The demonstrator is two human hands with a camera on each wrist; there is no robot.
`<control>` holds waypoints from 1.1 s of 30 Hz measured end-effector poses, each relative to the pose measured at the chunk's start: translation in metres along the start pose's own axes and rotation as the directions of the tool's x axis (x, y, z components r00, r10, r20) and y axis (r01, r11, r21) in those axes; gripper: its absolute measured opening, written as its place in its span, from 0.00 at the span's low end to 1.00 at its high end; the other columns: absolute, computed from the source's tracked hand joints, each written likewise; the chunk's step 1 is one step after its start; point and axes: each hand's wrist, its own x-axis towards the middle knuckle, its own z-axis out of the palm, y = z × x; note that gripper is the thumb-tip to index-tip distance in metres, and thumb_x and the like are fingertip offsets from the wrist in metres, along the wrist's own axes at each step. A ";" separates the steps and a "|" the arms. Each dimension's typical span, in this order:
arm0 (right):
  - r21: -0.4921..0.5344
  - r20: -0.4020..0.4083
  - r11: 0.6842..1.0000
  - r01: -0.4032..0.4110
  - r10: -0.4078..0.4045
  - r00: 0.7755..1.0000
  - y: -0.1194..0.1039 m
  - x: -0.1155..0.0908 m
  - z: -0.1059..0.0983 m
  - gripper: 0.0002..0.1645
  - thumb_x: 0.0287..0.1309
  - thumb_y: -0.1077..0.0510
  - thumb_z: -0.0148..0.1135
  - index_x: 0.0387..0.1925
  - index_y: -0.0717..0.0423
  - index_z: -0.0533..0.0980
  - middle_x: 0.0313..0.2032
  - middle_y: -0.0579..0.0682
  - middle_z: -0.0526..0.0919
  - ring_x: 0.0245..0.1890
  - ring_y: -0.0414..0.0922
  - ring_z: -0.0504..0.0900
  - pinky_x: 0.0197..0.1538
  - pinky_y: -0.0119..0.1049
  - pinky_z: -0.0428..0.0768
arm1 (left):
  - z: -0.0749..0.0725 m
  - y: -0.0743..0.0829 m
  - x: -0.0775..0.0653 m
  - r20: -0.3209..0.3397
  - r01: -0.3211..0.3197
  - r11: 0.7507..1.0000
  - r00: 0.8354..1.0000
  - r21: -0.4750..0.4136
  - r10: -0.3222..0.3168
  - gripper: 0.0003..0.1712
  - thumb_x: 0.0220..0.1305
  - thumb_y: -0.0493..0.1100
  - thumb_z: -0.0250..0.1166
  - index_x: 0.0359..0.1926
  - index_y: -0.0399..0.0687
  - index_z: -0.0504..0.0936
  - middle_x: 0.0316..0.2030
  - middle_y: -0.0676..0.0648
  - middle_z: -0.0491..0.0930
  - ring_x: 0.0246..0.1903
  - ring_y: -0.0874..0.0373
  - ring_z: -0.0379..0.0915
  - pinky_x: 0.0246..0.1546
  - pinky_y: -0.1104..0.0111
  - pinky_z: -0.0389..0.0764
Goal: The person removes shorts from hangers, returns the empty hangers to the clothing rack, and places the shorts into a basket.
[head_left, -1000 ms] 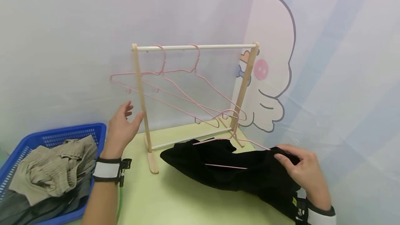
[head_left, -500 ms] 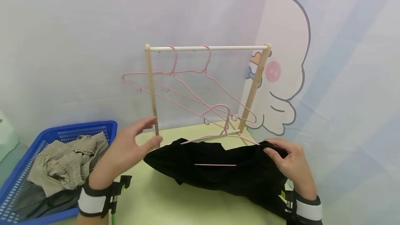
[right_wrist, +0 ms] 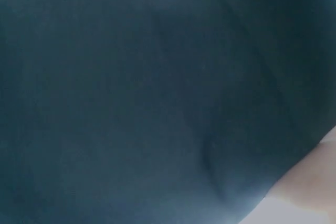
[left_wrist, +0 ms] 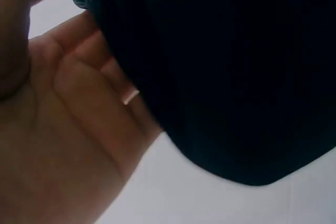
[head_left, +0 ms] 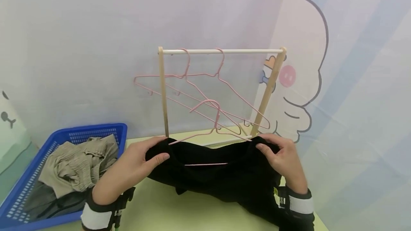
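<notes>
A black shirt (head_left: 218,188) is spread between the two hands, its neck opening facing up and toward me. Inside it sits a pink hanger (head_left: 217,118), whose hook and sloping arms rise out of the neckline while the lower bar shows across the opening. My left hand (head_left: 138,161) pinches the left shoulder, thumb in front and fingers behind the cloth. At the opposite shoulder, my right hand (head_left: 284,158) grips shirt and hanger end together. Dark cloth (left_wrist: 226,77) hides the left fingertips in the left wrist view. Cloth (right_wrist: 136,103) fills most of the right wrist view.
Behind the shirt stands a small rack with wooden posts (head_left: 163,92) and a white top rail (head_left: 250,51). Two pink hangers (head_left: 187,71) hang on that rail. At left, a blue basket (head_left: 122,131) holds beige and dark grey clothes (head_left: 80,167) on the pale green table (head_left: 167,209).
My left hand has come from beside the rack's left post to the shirt's left shoulder and taken hold. The right hand, shirt and hanger have shifted left in the view, with the hanger's hook higher.
</notes>
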 end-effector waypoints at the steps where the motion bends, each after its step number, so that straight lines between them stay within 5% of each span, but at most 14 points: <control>1: 0.011 0.003 1.000 0.000 0.000 1.000 -0.001 0.002 0.003 0.21 0.49 0.76 0.74 0.45 0.57 0.87 0.39 0.48 0.90 0.42 0.29 0.84 0.50 0.20 0.77 | -0.001 -0.002 -0.002 -0.012 -0.010 1.000 1.000 0.011 0.010 0.30 0.76 0.53 0.63 0.71 0.44 0.74 0.66 0.38 0.77 0.65 0.39 0.74 0.58 0.44 0.79; 7: 0.068 0.015 0.997 0.029 -0.030 0.999 -0.004 0.007 0.026 0.21 0.50 0.77 0.72 0.45 0.57 0.87 0.38 0.51 0.90 0.40 0.32 0.85 0.49 0.21 0.77 | -0.004 -0.013 -0.017 -0.155 -0.094 0.991 0.982 0.095 0.108 0.18 0.74 0.43 0.65 0.59 0.41 0.84 0.53 0.41 0.86 0.50 0.48 0.85 0.44 0.54 0.85; 11: 0.082 0.016 0.995 0.063 -0.064 0.998 -0.006 0.013 0.037 0.22 0.49 0.77 0.72 0.45 0.58 0.87 0.37 0.52 0.90 0.38 0.34 0.85 0.48 0.21 0.77 | -0.005 -0.019 -0.025 -0.235 -0.082 0.989 0.966 0.125 0.110 0.16 0.72 0.40 0.67 0.57 0.42 0.86 0.51 0.41 0.87 0.38 0.56 0.85 0.38 0.59 0.82; 14: 0.097 0.033 0.992 0.080 -0.083 0.996 -0.008 0.017 0.042 0.21 0.50 0.77 0.72 0.45 0.57 0.87 0.38 0.52 0.90 0.38 0.36 0.85 0.48 0.22 0.78 | -0.007 -0.022 -0.030 -0.258 -0.062 0.990 0.962 0.125 0.093 0.17 0.71 0.40 0.67 0.58 0.41 0.85 0.52 0.40 0.87 0.25 0.62 0.78 0.35 0.61 0.79; 17: 0.105 0.040 0.990 0.089 -0.093 0.995 -0.008 0.020 0.045 0.20 0.51 0.76 0.72 0.45 0.58 0.86 0.38 0.52 0.89 0.38 0.35 0.85 0.48 0.23 0.78 | -0.009 -0.024 -0.031 -0.261 -0.071 0.990 0.960 0.118 0.100 0.16 0.72 0.40 0.67 0.57 0.41 0.86 0.51 0.40 0.87 0.13 0.66 0.60 0.32 0.65 0.74; 20: 0.094 0.042 0.992 0.080 -0.084 0.996 -0.007 0.020 0.046 0.20 0.50 0.76 0.72 0.45 0.59 0.86 0.38 0.53 0.90 0.39 0.33 0.85 0.49 0.22 0.78 | -0.010 -0.026 -0.030 -0.258 -0.083 0.991 0.960 0.102 0.107 0.16 0.72 0.40 0.66 0.57 0.41 0.86 0.52 0.39 0.87 0.12 0.69 0.53 0.31 0.66 0.73; 25: 0.091 0.069 0.994 0.067 -0.073 0.995 -0.006 0.019 0.047 0.21 0.52 0.76 0.72 0.46 0.57 0.86 0.39 0.52 0.90 0.40 0.33 0.85 0.49 0.23 0.78 | -0.010 -0.031 -0.031 -0.260 -0.080 0.992 0.960 0.097 0.103 0.17 0.73 0.41 0.66 0.58 0.40 0.85 0.51 0.38 0.87 0.13 0.73 0.58 0.29 0.67 0.75; 29: 0.090 0.093 0.994 0.059 -0.067 0.993 -0.006 0.018 0.048 0.21 0.53 0.76 0.71 0.47 0.57 0.86 0.40 0.51 0.90 0.41 0.33 0.86 0.49 0.23 0.79 | -0.010 -0.033 -0.033 -0.249 -0.069 0.994 0.965 0.080 0.088 0.18 0.74 0.42 0.65 0.60 0.39 0.84 0.52 0.38 0.86 0.09 0.70 0.44 0.27 0.69 0.71; 33: 0.092 0.105 0.995 0.048 -0.058 0.993 -0.008 0.017 0.050 0.21 0.54 0.76 0.71 0.47 0.56 0.86 0.41 0.49 0.89 0.42 0.31 0.86 0.49 0.22 0.79 | -0.012 -0.032 -0.036 -0.252 -0.063 0.994 0.964 0.092 0.084 0.16 0.74 0.42 0.65 0.59 0.43 0.85 0.52 0.41 0.87 0.11 0.71 0.49 0.30 0.68 0.72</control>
